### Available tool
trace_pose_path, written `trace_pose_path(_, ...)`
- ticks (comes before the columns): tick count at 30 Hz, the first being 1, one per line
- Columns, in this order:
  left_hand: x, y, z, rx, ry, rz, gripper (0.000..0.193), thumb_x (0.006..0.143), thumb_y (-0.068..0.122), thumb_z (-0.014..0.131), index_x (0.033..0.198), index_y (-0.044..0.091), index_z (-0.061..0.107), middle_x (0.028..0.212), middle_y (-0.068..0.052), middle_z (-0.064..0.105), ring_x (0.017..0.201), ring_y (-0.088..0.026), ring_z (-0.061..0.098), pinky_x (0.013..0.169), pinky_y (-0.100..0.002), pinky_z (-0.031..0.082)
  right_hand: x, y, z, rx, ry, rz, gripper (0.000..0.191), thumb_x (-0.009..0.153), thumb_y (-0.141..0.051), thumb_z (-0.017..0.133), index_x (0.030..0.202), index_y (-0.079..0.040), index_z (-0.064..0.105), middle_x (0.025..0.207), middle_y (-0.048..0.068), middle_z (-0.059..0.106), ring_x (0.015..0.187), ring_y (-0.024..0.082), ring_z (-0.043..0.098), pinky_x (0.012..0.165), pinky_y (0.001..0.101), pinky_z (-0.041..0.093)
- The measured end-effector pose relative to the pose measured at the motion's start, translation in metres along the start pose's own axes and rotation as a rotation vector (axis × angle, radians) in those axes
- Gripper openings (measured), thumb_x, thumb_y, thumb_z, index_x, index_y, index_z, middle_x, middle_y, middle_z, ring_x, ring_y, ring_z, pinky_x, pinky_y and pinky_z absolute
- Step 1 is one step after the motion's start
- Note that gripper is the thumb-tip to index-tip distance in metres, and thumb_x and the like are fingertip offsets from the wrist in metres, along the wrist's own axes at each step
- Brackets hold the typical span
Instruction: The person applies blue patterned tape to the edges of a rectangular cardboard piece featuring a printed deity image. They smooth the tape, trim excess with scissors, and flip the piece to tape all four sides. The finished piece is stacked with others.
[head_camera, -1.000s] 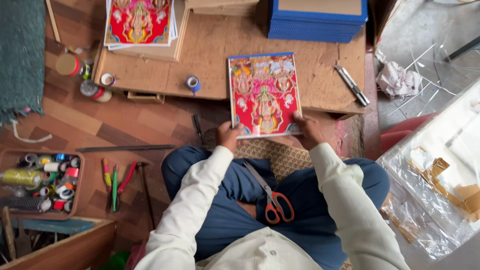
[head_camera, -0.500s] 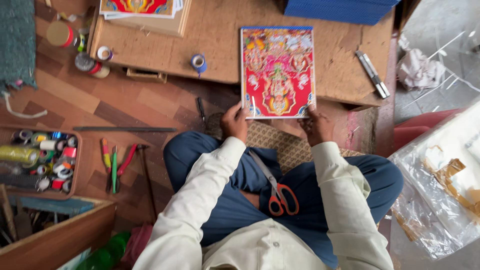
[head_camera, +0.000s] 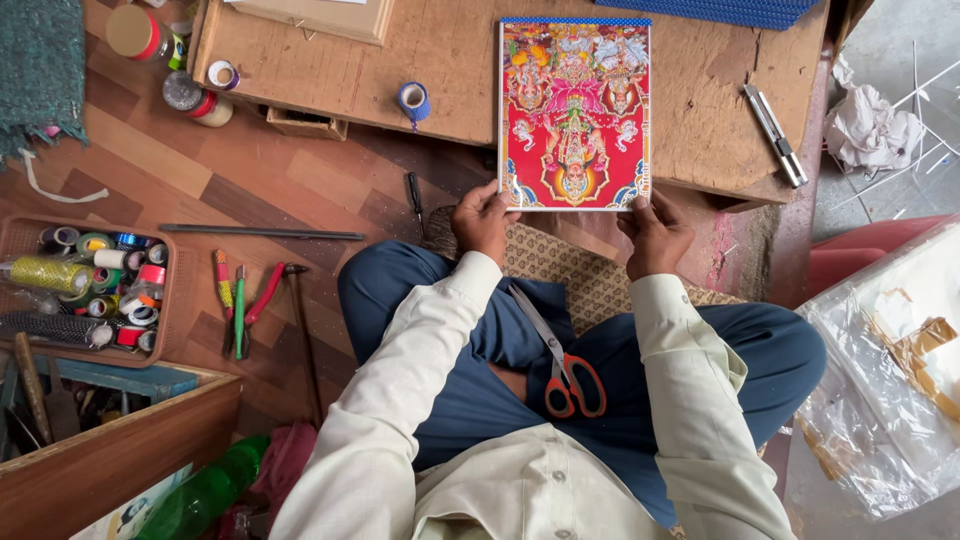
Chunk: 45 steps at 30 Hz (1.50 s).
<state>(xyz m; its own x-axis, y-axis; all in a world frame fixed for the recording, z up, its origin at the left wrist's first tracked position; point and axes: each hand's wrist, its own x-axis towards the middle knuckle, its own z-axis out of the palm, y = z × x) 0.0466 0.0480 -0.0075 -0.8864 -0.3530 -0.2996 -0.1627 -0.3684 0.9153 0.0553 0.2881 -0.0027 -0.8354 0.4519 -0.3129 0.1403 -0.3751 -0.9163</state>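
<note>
Both hands are on the red devotional print (head_camera: 575, 115) here, gripping its near edge. The left hand (head_camera: 482, 220) is curled closed on the bottom left corner, thumb on top, and the right hand (head_camera: 652, 232) is clamped the same way on the bottom right corner. The print lies flat on the wooden counter (head_camera: 455, 70), stretching straight away from the hands, its near edge hanging just past the counter's lip.

Just beyond the left hand, further left on the counter, sits a small roll of blue tape (head_camera: 413, 101). Out past the right hand, a silver utility knife (head_camera: 775, 135) lies near the counter's right edge. Below both hands (resting in the person's lap, on the blue trousers) are orange-handled scissors (head_camera: 565, 375), closed. Well off to the left of the left hand, on the floor, a basket of tape rolls (head_camera: 90, 290) sits beside red-handled pliers (head_camera: 255, 305).
</note>
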Motion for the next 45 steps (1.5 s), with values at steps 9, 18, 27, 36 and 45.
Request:
trace_pose_path(9, 0.003, -0.004, -0.004, -0.048, -0.029, 0.006, 0.021, 0.095, 0.000, 0.067, 0.115, -0.008, 0.066, 0.111, -0.020, 0.074, 0.088, -0.022, 0.074, 0.069, -0.033, 0.065, 0.006, 0.014, 0.000, 0.081, -0.002, -0.100, 0.040, 0.098, -0.003, 0.069, 0.136, 0.009, 0.062, 0.104, 0.016, 0.076, 0.073, 0.017, 0.072, 0.063, 0.0274, 0.061)
trace_pose_path(18, 0.008, -0.004, -0.002, -0.060, -0.016, -0.012, 0.020, 0.094, -0.003, 0.065, 0.114, -0.009, 0.064, 0.109, -0.020, 0.073, 0.087, -0.023, 0.074, 0.069, -0.034, 0.066, 0.017, 0.018, -0.003, 0.094, -0.011, -0.106, 0.039, 0.097, -0.001, 0.068, 0.134, 0.010, 0.062, 0.107, 0.018, 0.074, 0.073, 0.019, 0.072, 0.062, 0.0287, 0.061)
trace_pose_path(27, 0.004, 0.000, -0.002, -0.117, -0.040, -0.003, 0.018, 0.094, -0.004, 0.065, 0.111, -0.008, 0.062, 0.107, -0.020, 0.073, 0.087, -0.023, 0.075, 0.070, -0.034, 0.066, 0.014, 0.013, -0.003, 0.082, -0.001, -0.122, 0.037, 0.097, -0.002, 0.069, 0.132, 0.010, 0.064, 0.106, 0.018, 0.075, 0.072, 0.018, 0.071, 0.062, 0.0287, 0.062)
trace_pose_path(36, 0.007, -0.003, -0.003, -0.097, -0.017, -0.087, 0.024, 0.092, 0.000, 0.064, 0.115, -0.003, 0.062, 0.112, -0.017, 0.071, 0.092, -0.022, 0.073, 0.076, -0.035, 0.065, 0.015, 0.013, -0.001, 0.117, -0.029, -0.085, 0.042, 0.097, -0.003, 0.070, 0.135, 0.009, 0.059, 0.104, 0.015, 0.074, 0.076, 0.018, 0.072, 0.067, 0.0299, 0.063)
trace_pose_path(45, 0.077, 0.080, -0.024, 0.705, 0.322, 0.519, 0.045, 0.081, 0.006, 0.080, 0.123, 0.011, 0.064, 0.116, -0.014, 0.061, 0.099, -0.030, 0.069, 0.091, -0.039, 0.054, 0.015, 0.014, -0.002, 0.156, -0.047, -0.074, 0.039, 0.094, 0.005, 0.069, 0.132, 0.009, 0.060, 0.102, 0.016, 0.073, 0.081, 0.020, 0.072, 0.072, 0.0323, 0.063)
